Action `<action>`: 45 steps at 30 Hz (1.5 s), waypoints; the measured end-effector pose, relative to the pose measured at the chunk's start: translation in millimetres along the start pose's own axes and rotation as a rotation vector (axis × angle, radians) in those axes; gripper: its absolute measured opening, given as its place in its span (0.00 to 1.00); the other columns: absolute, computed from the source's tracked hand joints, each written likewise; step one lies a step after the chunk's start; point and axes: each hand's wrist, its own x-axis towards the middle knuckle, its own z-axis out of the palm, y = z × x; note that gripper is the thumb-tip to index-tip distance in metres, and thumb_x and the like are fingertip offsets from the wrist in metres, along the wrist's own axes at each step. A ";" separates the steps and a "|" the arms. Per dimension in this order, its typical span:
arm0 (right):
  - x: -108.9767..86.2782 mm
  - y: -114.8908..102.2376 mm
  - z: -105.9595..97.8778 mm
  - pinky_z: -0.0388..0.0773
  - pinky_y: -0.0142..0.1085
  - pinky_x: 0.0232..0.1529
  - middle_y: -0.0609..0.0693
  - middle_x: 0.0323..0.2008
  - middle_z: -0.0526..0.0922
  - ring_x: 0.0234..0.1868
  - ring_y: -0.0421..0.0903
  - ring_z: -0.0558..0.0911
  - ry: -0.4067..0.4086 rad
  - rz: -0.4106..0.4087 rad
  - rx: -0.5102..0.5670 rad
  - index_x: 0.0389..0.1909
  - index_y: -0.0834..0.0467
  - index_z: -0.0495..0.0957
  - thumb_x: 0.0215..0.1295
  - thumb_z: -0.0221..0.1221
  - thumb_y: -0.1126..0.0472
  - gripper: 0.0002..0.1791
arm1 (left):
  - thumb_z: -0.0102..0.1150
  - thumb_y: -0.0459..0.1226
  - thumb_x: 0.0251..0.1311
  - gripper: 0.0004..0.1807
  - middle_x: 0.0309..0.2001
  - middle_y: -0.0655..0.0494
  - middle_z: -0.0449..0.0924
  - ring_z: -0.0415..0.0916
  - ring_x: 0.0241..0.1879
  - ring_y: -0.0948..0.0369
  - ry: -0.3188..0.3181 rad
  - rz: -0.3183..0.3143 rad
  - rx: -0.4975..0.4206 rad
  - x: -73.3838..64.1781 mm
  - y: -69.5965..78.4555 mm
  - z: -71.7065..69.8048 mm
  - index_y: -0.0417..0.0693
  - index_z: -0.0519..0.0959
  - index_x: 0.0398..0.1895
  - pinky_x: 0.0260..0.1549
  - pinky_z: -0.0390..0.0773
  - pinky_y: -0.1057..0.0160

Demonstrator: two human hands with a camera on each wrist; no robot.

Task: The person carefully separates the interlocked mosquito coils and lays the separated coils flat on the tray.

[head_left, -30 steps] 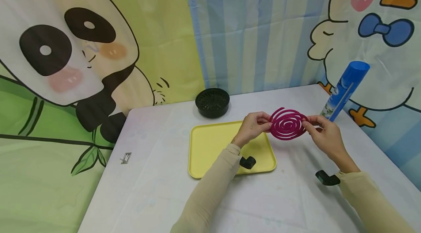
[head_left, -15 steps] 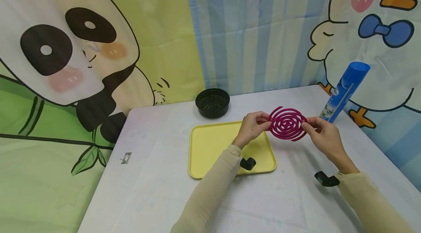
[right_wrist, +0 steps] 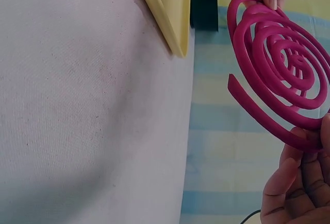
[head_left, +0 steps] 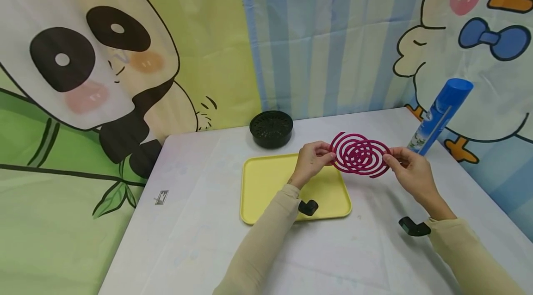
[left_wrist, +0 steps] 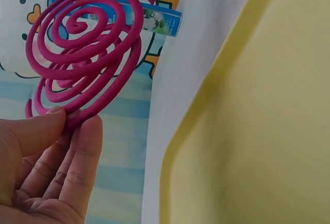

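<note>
A magenta double spiral coil [head_left: 360, 154] hangs in the air above the white table, between the two hands. It shows as two interlocked spirals, offset sideways and partly overlapping. My left hand [head_left: 329, 156] pinches the left rim; in the left wrist view thumb and fingers [left_wrist: 67, 118] clamp the outer ring of the coil [left_wrist: 85, 54]. At the right rim, my right hand [head_left: 391, 158] pinches the other spiral. The right wrist view has the coil [right_wrist: 281, 69] with my right fingers [right_wrist: 304, 141] on its lower edge.
A yellow tray [head_left: 266, 184] lies on the table [head_left: 200, 239] below my left hand. A black round perforated holder [head_left: 271, 129] stands behind the tray. A blue spray can [head_left: 439, 117] stands at the back right. Cartoon cloth hangs behind the table.
The single flat disc has spread into two offset spirals: my left hand has drawn its spiral to the left while the right hand stayed about where it was.
</note>
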 end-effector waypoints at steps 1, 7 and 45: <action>0.1 0.7 0.4 0.76 0.16 0.35 0.62 0.44 0.83 0.36 0.34 0.77 -0.004 -0.005 0.005 0.51 0.65 0.78 0.76 0.57 0.55 0.16 | 0.67 0.31 0.63 0.04 0.34 0.52 0.88 0.86 0.33 0.62 0.005 -0.007 0.000 -0.2 -0.1 -1.7 0.43 0.84 0.40 0.35 0.87 0.65; 0.2 2.9 2.2 0.77 0.16 0.36 0.60 0.44 0.83 0.36 0.33 0.79 -0.028 -0.017 0.012 0.51 0.65 0.78 0.76 0.56 0.55 0.16 | 0.66 0.31 0.64 0.04 0.34 0.52 0.88 0.87 0.34 0.61 0.015 -0.016 -0.025 -2.3 -1.6 -11.5 0.42 0.84 0.40 0.37 0.87 0.63; 2.9 -6.0 19.4 0.77 0.15 0.35 0.63 0.43 0.82 0.35 0.32 0.79 -0.053 -0.039 0.056 0.51 0.67 0.76 0.75 0.57 0.57 0.16 | 0.66 0.31 0.64 0.09 0.37 0.47 0.87 0.87 0.34 0.61 0.124 -0.027 -0.029 -24.3 -11.9 -66.9 0.39 0.83 0.45 0.40 0.87 0.58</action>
